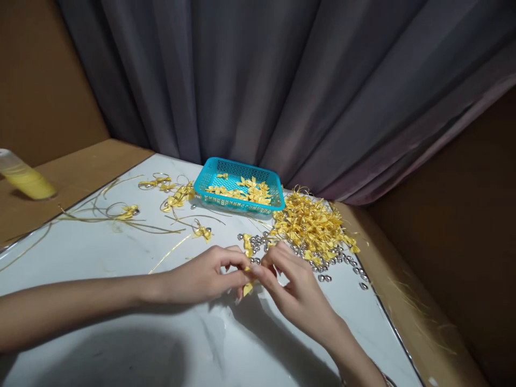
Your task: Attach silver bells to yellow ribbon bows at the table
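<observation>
Between my two hands, over the white tabletop, is a small yellow ribbon bow [248, 289]. My left hand [215, 273] pinches it with thumb and fingertips. From the other side my right hand [288, 271] closes its thumb and index finger near the bow's middle; whether a small piece is also between these fingers is hidden. Just beyond the fingers lie another yellow bow [247, 244] and scattered small silver rings or beads [258, 243]. A large heap of yellow bows [312, 223] sits past my right hand.
A blue perforated basket [203, 185] holding yellow bows stands at the back, before a grey curtain [242, 75]. Bows with long gold cords [128, 212] lie on the left. A bottle of yellow liquid [28, 180] is at the far left.
</observation>
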Tool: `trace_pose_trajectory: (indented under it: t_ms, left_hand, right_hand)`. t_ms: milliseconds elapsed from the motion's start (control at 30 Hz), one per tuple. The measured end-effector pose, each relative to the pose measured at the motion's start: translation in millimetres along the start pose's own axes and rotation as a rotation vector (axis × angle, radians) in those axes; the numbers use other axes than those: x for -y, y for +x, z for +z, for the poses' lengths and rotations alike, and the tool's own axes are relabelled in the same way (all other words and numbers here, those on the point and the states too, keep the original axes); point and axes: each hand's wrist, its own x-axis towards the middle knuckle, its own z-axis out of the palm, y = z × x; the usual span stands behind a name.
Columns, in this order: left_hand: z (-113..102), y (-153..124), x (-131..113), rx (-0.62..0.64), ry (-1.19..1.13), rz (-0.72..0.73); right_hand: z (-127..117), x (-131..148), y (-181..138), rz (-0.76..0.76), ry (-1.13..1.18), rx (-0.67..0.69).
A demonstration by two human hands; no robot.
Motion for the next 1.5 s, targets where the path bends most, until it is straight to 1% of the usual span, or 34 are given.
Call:
trace_pose_trajectory:
  t_ms: [100,200,333,467,600,700,800,867,900,967,1033,1067,1133,1233,1333,1433,1500]
  left_hand:
    - [-0.2,-0.2,0.1,0.0,-0.03,-0.009]
    - [-0.2,0.6,1.0,0.021,-0.042,-0.019]
    - [1.9,1.8,3.2,0.047,-0.044,-0.047]
    - [4.5,2.3,5.3,0.096,0.013,-0.105]
    - [5.1,2.8,6.7,0.112,0.026,-0.112]
    - [5.4,3.4,7.9,0.117,0.023,-0.086]
    - [6.5,3.9,9.1,0.139,-0.03,-0.096]
    - [6.8,3.7,9.2,0.139,-0.059,-0.11]
    - [6.7,3.4,8.9,0.135,-0.063,-0.111]
    - [6.1,2.8,7.9,0.119,-0.05,-0.096]
    - [5.2,2.3,6.7,0.103,-0.039,-0.072]
    - [4.8,2.1,6.3,0.095,-0.035,-0.06]
    - [4.5,1.9,5.9,0.085,-0.029,-0.043]
    - [5.1,1.6,6.8,0.089,-0.008,-0.013]
    - [6.0,1.2,8.9,0.08,0.037,0.023]
    - [6.0,1.3,11.3,0.074,0.063,0.045]
    - [5.1,1.5,12.0,0.084,0.076,0.051]
  right_hand:
    - [5.4,-2.0,7.0,0.056,0.12,0.047]
    - [10.4,-3.0,7.5,0.111,0.235,0.032]
    - [10.3,-4.8,6.4,0.138,0.265,-0.082]
    - [-0.6,-7.7,7.1,0.147,0.259,-0.2]
    - [-10.1,-9.9,8.6,0.193,0.282,-0.241]
    - [-9.0,-11.9,10.7,0.285,0.342,-0.188]
    - [-4.3,-15.6,9.8,0.409,0.432,-0.033]
    - [-3.2,-16.5,4.7,0.465,0.423,0.041]
    - [-3.8,-15.6,0.5,0.47,0.376,0.042]
    - [-6.8,-10.6,-10.4,0.426,0.211,-0.015]
    - [-9.5,-2.5,-23.0,0.323,0.037,-0.073]
    - [-9.7,1.8,-29.1,0.263,-0.027,-0.074]
    - [-7.1,8.9,-39.3,0.178,-0.086,-0.033]
    - [1.0,13.3,-46.7,0.161,-0.067,0.026]
    - [4.6,12.8,-45.2,0.178,0.031,0.085]
    - [0.1,11.3,-40.0,0.174,0.148,0.117]
    - [-5.1,9.3,-36.5,0.207,0.217,0.122]
